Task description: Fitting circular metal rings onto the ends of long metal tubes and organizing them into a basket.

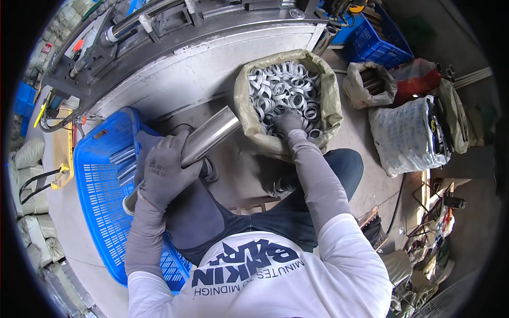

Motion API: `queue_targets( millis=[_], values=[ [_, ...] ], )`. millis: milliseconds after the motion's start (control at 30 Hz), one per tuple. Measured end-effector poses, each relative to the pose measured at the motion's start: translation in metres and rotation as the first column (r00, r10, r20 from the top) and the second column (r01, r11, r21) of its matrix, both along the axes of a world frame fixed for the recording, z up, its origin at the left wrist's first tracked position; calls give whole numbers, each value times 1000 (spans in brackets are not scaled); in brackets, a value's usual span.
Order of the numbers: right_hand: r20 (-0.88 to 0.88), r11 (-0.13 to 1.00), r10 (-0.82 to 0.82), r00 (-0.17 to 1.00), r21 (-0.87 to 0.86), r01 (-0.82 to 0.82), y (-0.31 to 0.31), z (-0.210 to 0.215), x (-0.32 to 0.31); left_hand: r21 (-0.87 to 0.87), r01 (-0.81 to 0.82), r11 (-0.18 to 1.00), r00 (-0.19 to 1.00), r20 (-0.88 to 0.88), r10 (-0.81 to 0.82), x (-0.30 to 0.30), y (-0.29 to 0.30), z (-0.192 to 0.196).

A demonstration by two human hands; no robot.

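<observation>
My gloved left hand is wrapped round a shiny metal tube, which slants up to the right above my thigh. The tube's lower end shows below the hand, by the blue basket. My gloved right hand reaches into an open woven sack full of metal rings. Its fingertips are down among the rings, so I cannot make out whether they grip one.
A blue plastic basket with several metal tubes stands at my left. A metal machine spans the far side. At the right are a smaller sack, a white bag and a blue crate.
</observation>
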State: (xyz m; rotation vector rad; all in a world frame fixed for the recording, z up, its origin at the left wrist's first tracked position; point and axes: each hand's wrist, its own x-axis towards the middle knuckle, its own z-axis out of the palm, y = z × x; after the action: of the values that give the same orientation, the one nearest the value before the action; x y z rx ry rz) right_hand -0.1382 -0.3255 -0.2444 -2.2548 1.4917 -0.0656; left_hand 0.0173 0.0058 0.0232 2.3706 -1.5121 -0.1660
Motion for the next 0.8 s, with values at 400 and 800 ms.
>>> queue_targets(
  millis=[400,800],
  values=[
    [-57,989,118,991,94,-112,-20,1,-21,-13,22,1000,999,44,-21,4,0,-7],
    [82,951,301,950,-98,-292,-17,-8,-25,-26,55,998,994,96,-52,6,-1,-16]
  ],
)
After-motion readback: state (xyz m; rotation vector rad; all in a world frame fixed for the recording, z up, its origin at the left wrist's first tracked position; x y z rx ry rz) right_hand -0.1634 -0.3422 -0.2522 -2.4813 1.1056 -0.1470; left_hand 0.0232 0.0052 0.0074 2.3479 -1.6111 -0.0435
